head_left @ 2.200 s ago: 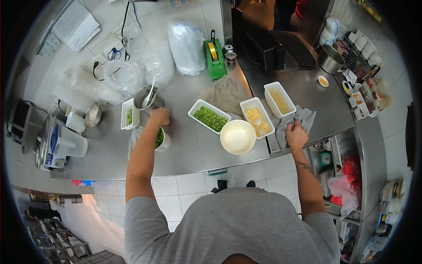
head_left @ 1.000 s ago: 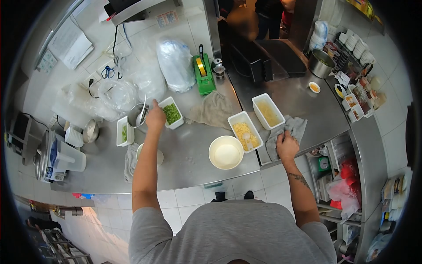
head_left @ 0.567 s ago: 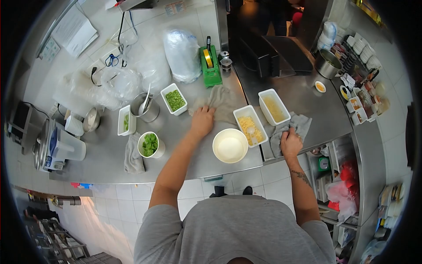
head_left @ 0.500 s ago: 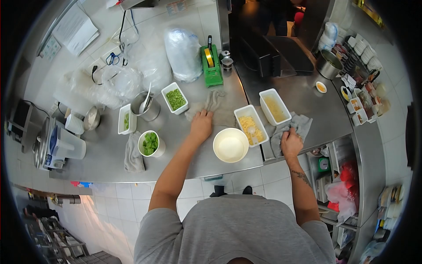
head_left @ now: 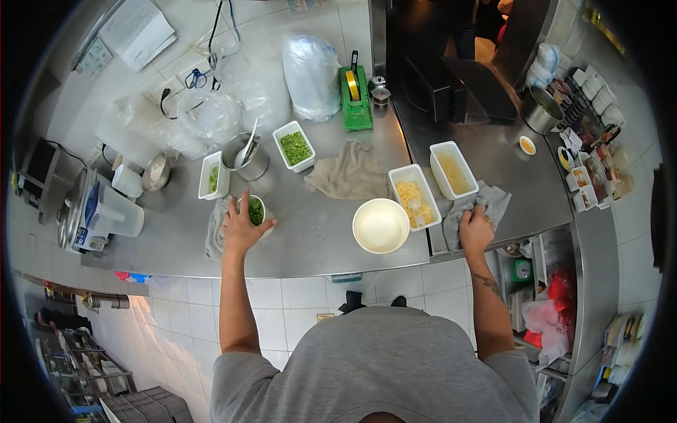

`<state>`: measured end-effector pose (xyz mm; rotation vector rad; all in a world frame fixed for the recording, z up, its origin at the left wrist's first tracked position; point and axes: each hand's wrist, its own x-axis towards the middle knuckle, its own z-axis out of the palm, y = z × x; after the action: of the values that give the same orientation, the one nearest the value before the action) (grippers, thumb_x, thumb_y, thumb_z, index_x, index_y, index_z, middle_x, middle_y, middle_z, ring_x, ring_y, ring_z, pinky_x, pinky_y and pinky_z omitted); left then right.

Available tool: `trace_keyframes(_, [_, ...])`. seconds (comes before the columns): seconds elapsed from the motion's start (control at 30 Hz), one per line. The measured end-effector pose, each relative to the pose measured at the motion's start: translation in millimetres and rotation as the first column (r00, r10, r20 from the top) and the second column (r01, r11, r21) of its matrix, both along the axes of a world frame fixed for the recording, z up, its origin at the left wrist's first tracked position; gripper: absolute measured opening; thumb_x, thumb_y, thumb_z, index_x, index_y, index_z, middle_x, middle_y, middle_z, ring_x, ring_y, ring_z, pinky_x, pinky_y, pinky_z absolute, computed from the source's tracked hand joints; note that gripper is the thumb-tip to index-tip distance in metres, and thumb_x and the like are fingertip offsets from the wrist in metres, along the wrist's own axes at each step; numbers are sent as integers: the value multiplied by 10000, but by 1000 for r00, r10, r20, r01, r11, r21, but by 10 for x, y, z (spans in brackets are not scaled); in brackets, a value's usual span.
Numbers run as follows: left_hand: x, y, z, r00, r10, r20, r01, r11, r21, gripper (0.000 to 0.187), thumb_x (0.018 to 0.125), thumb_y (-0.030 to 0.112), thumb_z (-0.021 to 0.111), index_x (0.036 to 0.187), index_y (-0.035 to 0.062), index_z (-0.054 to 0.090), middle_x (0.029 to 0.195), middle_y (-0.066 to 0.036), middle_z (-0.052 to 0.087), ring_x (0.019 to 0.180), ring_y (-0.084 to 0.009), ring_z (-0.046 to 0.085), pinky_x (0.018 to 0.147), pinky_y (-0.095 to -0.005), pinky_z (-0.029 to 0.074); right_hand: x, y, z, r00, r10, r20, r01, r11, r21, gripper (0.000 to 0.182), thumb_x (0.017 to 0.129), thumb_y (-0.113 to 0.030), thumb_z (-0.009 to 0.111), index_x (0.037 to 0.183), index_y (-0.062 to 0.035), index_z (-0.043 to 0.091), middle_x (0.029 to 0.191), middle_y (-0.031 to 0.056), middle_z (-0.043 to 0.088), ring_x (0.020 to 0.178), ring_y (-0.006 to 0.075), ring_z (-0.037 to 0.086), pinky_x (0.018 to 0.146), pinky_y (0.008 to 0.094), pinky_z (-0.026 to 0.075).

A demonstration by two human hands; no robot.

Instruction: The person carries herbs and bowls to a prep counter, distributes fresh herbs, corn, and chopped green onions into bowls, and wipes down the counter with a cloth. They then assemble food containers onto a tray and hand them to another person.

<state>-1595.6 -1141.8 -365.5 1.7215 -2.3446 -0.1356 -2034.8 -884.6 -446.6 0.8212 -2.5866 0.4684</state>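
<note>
My left hand (head_left: 241,228) spreads over the white cup of green leaves (head_left: 257,210), fingers apart at its rim and thumb on the near right side. Under and left of it lies a crumpled grey cloth (head_left: 214,236). My right hand (head_left: 477,229) is closed on a blue-grey cloth (head_left: 493,203) at the counter's right part. Beside that hand stand a white tub of yellow crumbly food (head_left: 415,199) and a tub of pale yellow liquid (head_left: 455,173). A cream-coloured bowl (head_left: 381,225) sits between my hands, and a beige cloth (head_left: 349,173) lies flat beyond it.
Farther back are a tub of chopped greens (head_left: 295,146), a metal pot with utensils (head_left: 247,158), a green tape dispenser (head_left: 356,106) and a roll of plastic bags (head_left: 310,77). Another small tub (head_left: 214,176) holds greens. A clear jug (head_left: 120,215) stands at left.
My left hand has left the beige cloth and moved left to the cup of green leaves. My right hand stays on the blue-grey cloth. The view has shifted slightly.
</note>
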Motion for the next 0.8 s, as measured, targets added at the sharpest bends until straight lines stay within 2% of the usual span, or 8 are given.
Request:
trace_keyframes(0.03, [1,-5,-17,1000,-5,-19,5,1000,24,930,632,461,779,1417,187,361,1357,-180,372,1153,-405,441,900,-577,385,-1,3,7,1000,7,11,-7,1000,0,198,806,-284,522,803,-96,583,688,150,626,670,360,620,638,485,494])
trace_keyframes(0.13, [-125,-22,19,997,3,-77,0,999,35,889,640,374,782,1406,178,375,1296,-204,421,1159,-411,439,956,-487,391,-2,28,16,999,21,38,-22,1000,3,231,832,-302,501,822,-84,577,717,164,634,698,377,624,636,504,492])
trace_keyframes(0.23, [-408,-11,197,987,-107,-123,113,993,43,873,648,355,766,1407,176,374,1327,-197,400,1147,-411,442,932,-499,409,-24,28,-4,999,22,34,-22,1000,2,232,831,-304,500,830,-87,582,722,163,635,700,376,624,641,504,493])
trace_keyframes(0.4, [-1226,-161,401,891,-394,-226,370,918,-139,864,655,359,758,1402,145,379,1302,-223,422,1134,-412,454,954,-471,404,-19,23,-28,999,-15,29,15,1000,2,230,825,-316,504,843,-105,592,725,160,636,707,381,624,652,503,493])
trace_keyframes(0.53, [-2217,-193,480,843,-478,-248,437,876,-204,858,654,370,765,1388,133,389,1287,-217,426,1139,-397,454,967,-463,392,-9,21,-1,998,-19,58,18,1000,9,227,819,-319,507,848,-112,596,726,164,636,710,383,624,651,504,493])
trace_keyframes(0.67, [-3052,-295,204,806,-549,-224,510,834,-210,942,621,392,792,1417,174,338,1356,-195,358,1180,-404,410,948,-502,383,9,-3,35,1000,-17,11,17,1000,-16,193,798,-283,525,797,-100,587,684,160,623,665,364,615,636,490,491])
trace_keyframes(0.8, [-3442,-410,-75,729,-638,-247,584,769,-260,991,598,421,810,1427,189,319,1374,-182,343,1197,-403,394,943,-510,370,28,-5,71,1000,13,1,-13,998,-60,168,785,-259,542,757,-97,575,651,151,613,637,347,610,620,485,486])
